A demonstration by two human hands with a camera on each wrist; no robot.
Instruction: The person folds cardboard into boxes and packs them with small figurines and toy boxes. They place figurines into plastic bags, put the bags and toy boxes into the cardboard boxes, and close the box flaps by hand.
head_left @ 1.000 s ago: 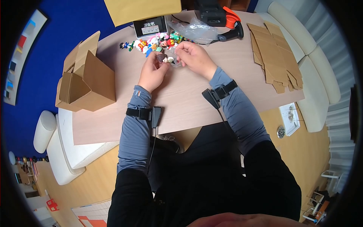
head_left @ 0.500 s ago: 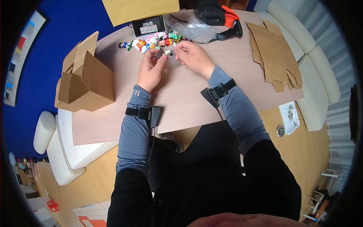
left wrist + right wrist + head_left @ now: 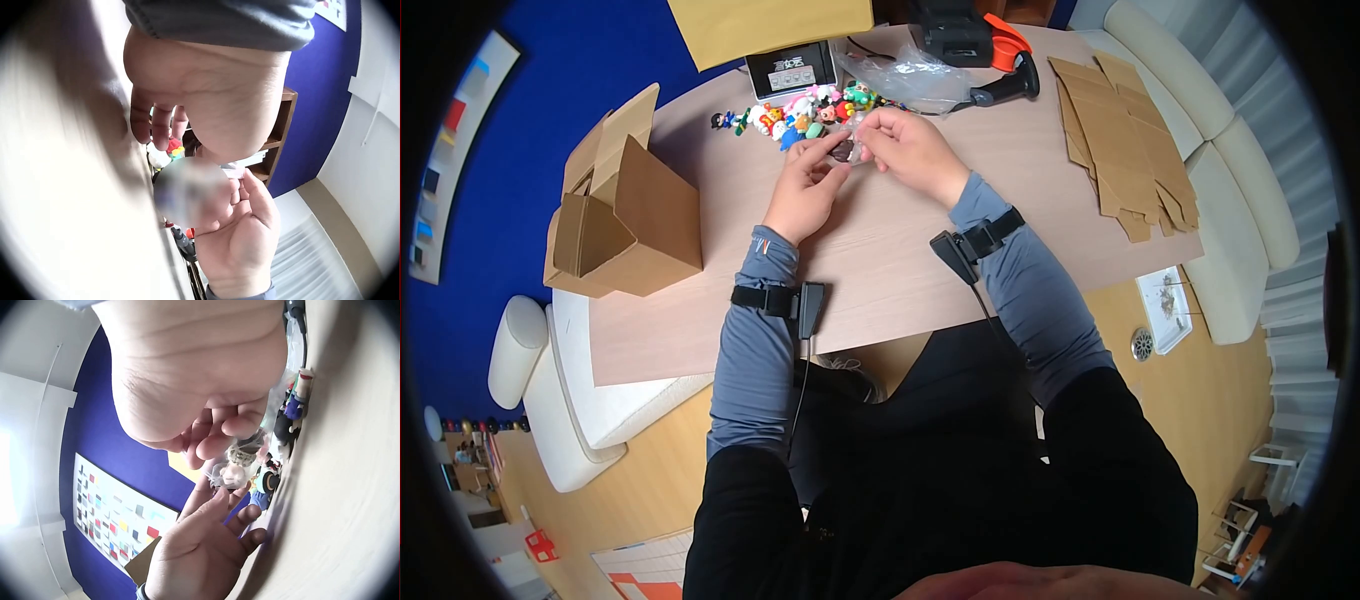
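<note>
A small dark-haired figurine [image 3: 841, 153] in a clear plastic bag [image 3: 255, 459] is between the two hands, just in front of a pile of colourful figurines [image 3: 798, 112]. My left hand [image 3: 802, 190] holds the bagged figurine from the left, its thumb and fingers about the wrapping. From the other side my right hand [image 3: 915, 155] pinches the bag with thumb and curled fingers. In the right wrist view the figurine's pale face [image 3: 232, 475] shows through the plastic above the left thumb. A blurred patch covers part of the left wrist view.
On the left of the table [image 3: 960, 260] stands an open cardboard box [image 3: 640, 220]. Flattened cardboard [image 3: 1125, 150] lies at the right. Behind the pile are a small screen [image 3: 793, 72], crumpled clear plastic [image 3: 910, 78] and a black-and-orange device [image 3: 1005, 60].
The bagged figurine has turned between the hands, with its dark hair now uppermost in the head view. The left fingers have shifted and stretched toward the right hand, which has hardly moved.
</note>
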